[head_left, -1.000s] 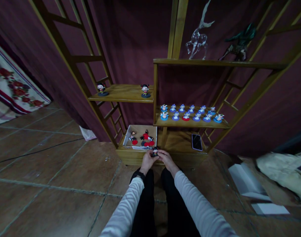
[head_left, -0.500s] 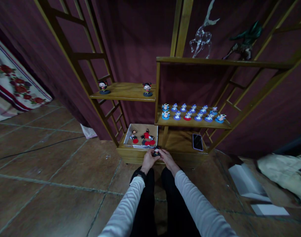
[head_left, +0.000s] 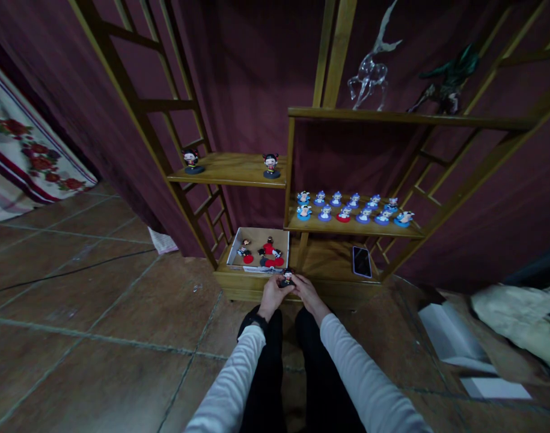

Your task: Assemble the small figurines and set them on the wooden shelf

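Note:
Between my two hands is a small doll figurine (head_left: 287, 276) with black hair buns, upright on a dark base. My left hand (head_left: 273, 294) grips it from the left, thumb and fingers closed at the base. From the right, my right hand (head_left: 306, 291) closes its fingertips on the same figurine. Just beyond my hands, a shallow cardboard box (head_left: 235, 262) on the bottom shelf holds several red and black figurines (head_left: 270, 248), some lying on their sides. Two similar dolls, a left one (head_left: 192, 161) and a right one (head_left: 270, 165), stand on the upper left shelf (head_left: 232, 169).
Two rows of small blue and purple figurines (head_left: 325, 213) stand on the right shelf. Below lies a phone (head_left: 362, 262). A clear glass deer (head_left: 369, 75) and a dark green statue (head_left: 450, 81) occupy the top shelf. White box pieces (head_left: 455, 337) lie on the floor at right.
The view has shifted very slightly. Both hands keep hold of the doll figurine in nearly the same place, and nothing on the shelves has moved.

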`<state>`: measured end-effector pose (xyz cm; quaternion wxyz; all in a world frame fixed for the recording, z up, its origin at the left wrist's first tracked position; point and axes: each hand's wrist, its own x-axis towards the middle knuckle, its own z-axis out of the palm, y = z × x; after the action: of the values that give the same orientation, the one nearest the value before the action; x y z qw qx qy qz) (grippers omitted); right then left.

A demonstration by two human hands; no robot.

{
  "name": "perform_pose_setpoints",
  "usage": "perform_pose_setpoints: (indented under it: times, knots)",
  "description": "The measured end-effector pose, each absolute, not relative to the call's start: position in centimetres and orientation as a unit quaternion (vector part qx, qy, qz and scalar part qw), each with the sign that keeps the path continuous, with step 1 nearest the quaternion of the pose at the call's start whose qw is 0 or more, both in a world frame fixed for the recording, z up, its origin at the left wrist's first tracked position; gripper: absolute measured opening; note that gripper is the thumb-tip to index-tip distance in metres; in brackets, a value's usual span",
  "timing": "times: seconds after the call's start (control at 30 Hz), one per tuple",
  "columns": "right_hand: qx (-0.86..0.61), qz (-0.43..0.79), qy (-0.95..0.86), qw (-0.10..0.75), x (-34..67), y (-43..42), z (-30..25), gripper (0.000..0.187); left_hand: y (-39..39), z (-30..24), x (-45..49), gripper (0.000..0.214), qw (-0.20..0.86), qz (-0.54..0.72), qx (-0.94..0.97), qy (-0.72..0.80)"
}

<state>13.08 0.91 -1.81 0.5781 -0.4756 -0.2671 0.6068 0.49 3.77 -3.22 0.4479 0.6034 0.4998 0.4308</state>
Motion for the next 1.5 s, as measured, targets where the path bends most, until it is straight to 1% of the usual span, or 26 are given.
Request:
perform_pose_setpoints:
  times: [0.4, 0.73, 0.87, 1.0, 1.23, 1.5]
  knots:
    - [-0.458, 0.614, -0.266, 0.585, 13.4, 1.0, -2.5, 0.037, 3.5, -2.7, 0.6, 0.039, 0.502, 0.462, 0.553, 0.478]
    - [-0.440, 0.618, -0.275, 0.591, 13.6, 0.8, -2.3, 0.038, 2.9, -2.5, 0.6, 0.046, 0.458, 0.451, 0.610, 0.462]
    - [-0.439, 0.610, -0.267, 0.603, 13.6, 0.8, -2.3, 0.034, 2.8, -2.4, 0.5, 0.045, 0.468, 0.457, 0.589, 0.475]
    - [-0.441, 0.612, -0.263, 0.601, 13.5, 1.0, -2.4, 0.035, 2.7, -2.3, 0.6, 0.043, 0.479, 0.486, 0.559, 0.471]
    - [-0.430, 0.634, -0.265, 0.586, 13.6, 1.0, -2.4, 0.036, 2.7, -2.2, 0.5, 0.025, 0.485, 0.487, 0.548, 0.478]
    - [-0.446, 0.644, -0.264, 0.563, 13.6, 1.1, -2.6, 0.037, 3.3, -2.5, 0.4, 0.028, 0.499, 0.501, 0.526, 0.472]
